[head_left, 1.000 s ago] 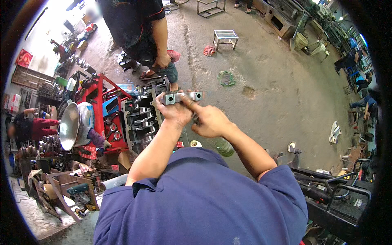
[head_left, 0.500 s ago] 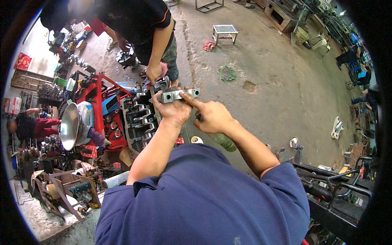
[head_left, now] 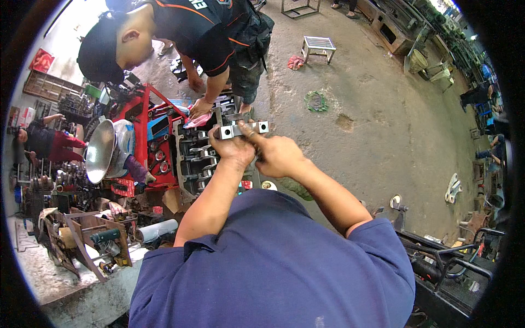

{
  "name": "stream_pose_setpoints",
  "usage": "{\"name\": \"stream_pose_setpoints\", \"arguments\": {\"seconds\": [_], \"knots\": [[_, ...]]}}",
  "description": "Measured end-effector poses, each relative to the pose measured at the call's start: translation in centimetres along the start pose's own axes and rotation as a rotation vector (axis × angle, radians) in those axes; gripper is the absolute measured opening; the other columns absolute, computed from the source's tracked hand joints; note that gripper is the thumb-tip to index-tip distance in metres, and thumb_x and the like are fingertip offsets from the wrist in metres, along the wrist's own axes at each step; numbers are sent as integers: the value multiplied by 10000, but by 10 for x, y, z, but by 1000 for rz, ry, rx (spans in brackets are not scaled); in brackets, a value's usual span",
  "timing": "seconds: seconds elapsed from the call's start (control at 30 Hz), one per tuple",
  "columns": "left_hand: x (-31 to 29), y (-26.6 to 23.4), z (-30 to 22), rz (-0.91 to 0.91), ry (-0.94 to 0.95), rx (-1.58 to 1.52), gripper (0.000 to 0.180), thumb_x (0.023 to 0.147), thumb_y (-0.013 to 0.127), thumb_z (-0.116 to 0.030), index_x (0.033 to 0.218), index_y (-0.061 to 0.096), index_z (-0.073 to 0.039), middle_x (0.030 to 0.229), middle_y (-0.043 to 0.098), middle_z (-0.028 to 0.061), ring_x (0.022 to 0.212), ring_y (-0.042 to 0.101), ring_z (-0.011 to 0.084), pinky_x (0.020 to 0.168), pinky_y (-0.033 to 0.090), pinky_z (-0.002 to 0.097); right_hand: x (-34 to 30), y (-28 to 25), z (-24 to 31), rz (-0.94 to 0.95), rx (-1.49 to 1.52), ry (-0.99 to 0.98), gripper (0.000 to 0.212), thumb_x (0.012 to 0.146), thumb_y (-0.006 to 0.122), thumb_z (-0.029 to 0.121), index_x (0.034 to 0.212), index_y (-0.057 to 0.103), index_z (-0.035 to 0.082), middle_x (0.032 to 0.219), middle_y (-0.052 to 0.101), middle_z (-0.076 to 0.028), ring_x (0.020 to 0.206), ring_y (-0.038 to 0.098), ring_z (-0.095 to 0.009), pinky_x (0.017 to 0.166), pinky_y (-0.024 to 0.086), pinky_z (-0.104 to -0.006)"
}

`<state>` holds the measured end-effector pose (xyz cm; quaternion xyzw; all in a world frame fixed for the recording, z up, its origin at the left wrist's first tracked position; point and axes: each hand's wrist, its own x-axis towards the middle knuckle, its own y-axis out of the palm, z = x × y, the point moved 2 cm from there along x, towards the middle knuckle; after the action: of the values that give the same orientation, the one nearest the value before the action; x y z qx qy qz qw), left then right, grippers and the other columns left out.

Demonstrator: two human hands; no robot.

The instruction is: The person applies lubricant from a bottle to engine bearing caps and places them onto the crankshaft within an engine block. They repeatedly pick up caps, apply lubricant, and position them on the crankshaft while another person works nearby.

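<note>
A shiny metal bearing cap [head_left: 235, 130] with a bolt hole near each end rests across my left hand [head_left: 234, 149]. The palm is turned up, and its fingers curl round the cap from beneath. My right hand [head_left: 280, 157] lays its outstretched index finger on the middle of the cap, while its other fingers bend under and are partly hidden. Just left of my hands lies an engine block [head_left: 179, 143] with a crankshaft [head_left: 203, 152] in it. Beyond it, a co-worker [head_left: 219, 46] bends over and presses a pink cloth [head_left: 198, 120] at the block's far end.
Left of the block stands a red metal frame [head_left: 143, 117] holding parts, beside a large metal bowl [head_left: 100, 152]. A small metal stool [head_left: 319, 43] and a red cloth [head_left: 296, 62] are on the floor ahead. Black metal framework [head_left: 437, 257] is at lower right.
My view has shifted, bringing more of the co-worker into sight. The co-worker's hand with the pink cloth now lies on the block's far end. My index finger remains on the cap.
</note>
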<state>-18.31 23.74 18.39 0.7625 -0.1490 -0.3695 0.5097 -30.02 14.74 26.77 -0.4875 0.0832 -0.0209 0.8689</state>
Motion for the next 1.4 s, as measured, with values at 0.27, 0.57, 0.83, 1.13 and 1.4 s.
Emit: {"name": "stream_pose_setpoints", "arguments": {"seconds": [0.27,0.57,0.83,1.13,1.4], "knots": [[-11,-3,-40,61,10,-2,608,765,461,-577,1051,572,-52,908,614,135,1001,620,396,1021,343,747,17,27,40,19,-32,-50,951,720,675,216,1563,247,317,808,690,-219,736,677,-419,674,549,-534],[-10,-25,-84,113,-149,-88,685,757,483,-579,1065,567,27,952,625,183,1032,609,434,1068,311,742,34,49,87,3,-48,44,926,731,661,193,1560,264,308,819,694,-219,747,682,-413,687,552,-528],[-5,-33,-102,-25,-253,-115,378,745,539,-450,898,625,-116,892,653,105,921,625,368,917,431,717,47,61,114,38,-79,213,942,747,632,178,1575,206,322,841,697,-235,758,690,-416,703,557,-540],[2,-48,-117,114,-413,-146,369,778,503,-487,922,615,-166,904,653,136,974,617,416,972,422,703,52,72,124,-16,24,224,877,727,638,188,1541,324,279,867,699,-217,771,676,-430,716,544,-542],[24,-59,-147,75,-340,-173,688,861,370,-618,1272,572,-105,1161,587,194,1034,577,434,1099,304,723,-41,39,27,-781,1705,-78,212,870,591,83,1069,517,89,794,560,-49,674,583,-169,614,525,-348]]}}
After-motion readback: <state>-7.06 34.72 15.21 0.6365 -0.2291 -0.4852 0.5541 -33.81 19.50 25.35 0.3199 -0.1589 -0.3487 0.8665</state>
